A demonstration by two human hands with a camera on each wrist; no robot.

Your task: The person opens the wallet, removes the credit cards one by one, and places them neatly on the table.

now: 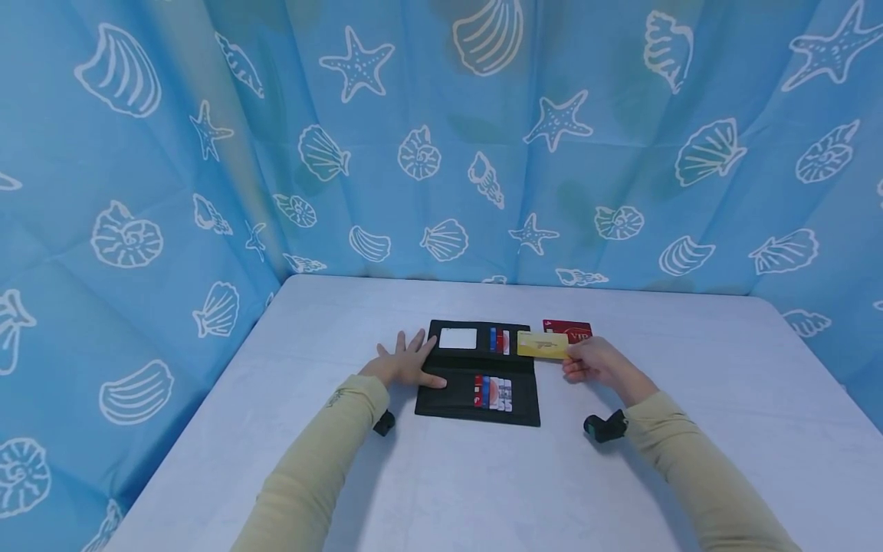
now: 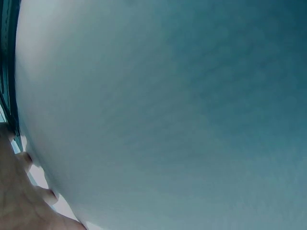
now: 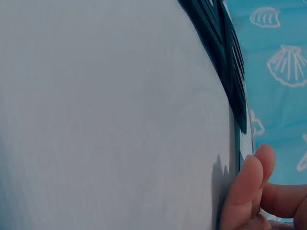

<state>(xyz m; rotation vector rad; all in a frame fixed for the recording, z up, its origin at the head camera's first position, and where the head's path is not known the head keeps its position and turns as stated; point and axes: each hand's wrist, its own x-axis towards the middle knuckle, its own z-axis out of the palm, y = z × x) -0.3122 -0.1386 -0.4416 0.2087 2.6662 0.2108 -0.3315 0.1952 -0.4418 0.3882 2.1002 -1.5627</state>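
Observation:
An open black wallet (image 1: 451,400) lies flat, with cards in its slots and a white panel (image 1: 458,338) at upper left. My left hand (image 1: 407,363) rests spread on its left edge, fingers straight. In the left wrist view this hand (image 2: 19,196) shows at the lower left corner. Between thumb and fingers, my right hand (image 1: 599,362) pinches a yellow card (image 1: 541,345) by its right end. The card's left end overlaps the wallet's upper right edge. Behind it a red VIP card (image 1: 572,327) is partly covered. The right wrist view shows the right hand's fingers (image 3: 243,191) near the wallet (image 3: 220,52).
A white-covered table (image 1: 290,460) carries everything. Blue curtains (image 1: 386,192) with shell and starfish prints hang behind it and at the left. Small black devices, one at the left wrist (image 1: 385,423) and one at the right wrist (image 1: 605,428), sit below the hands.

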